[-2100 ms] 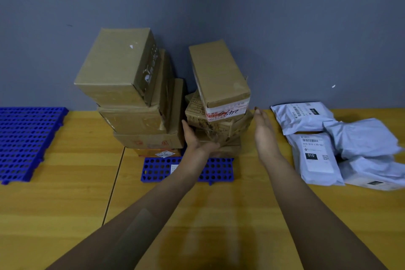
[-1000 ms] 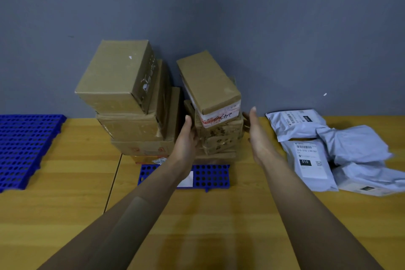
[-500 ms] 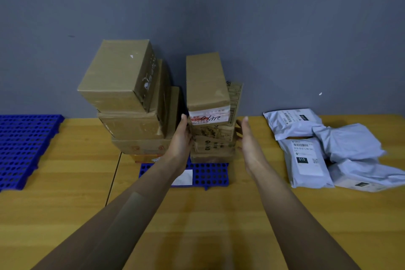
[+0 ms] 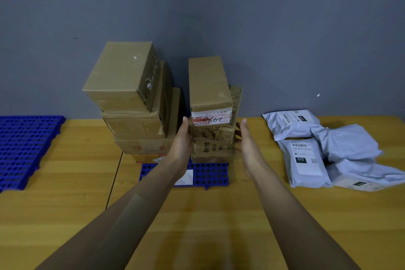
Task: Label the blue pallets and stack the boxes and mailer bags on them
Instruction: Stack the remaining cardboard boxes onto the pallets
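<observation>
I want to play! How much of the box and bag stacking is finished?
Two box stacks stand on the labelled middle pallet. Flat, the left hand and right hand flank the right stack, seemingly squaring it. The bags lie on the table, off any pallet; the left pallet shows no label.

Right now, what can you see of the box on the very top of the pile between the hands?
The top box is long, plain brown cardboard. Its near end carries white tape with red print and black scribble. It lies flat, pointing at the wall, atop the stacked boxes on the blue pallet. Fingertips of the left hand lie beside its bottom corner; the right hand is by the boxes below.
</observation>
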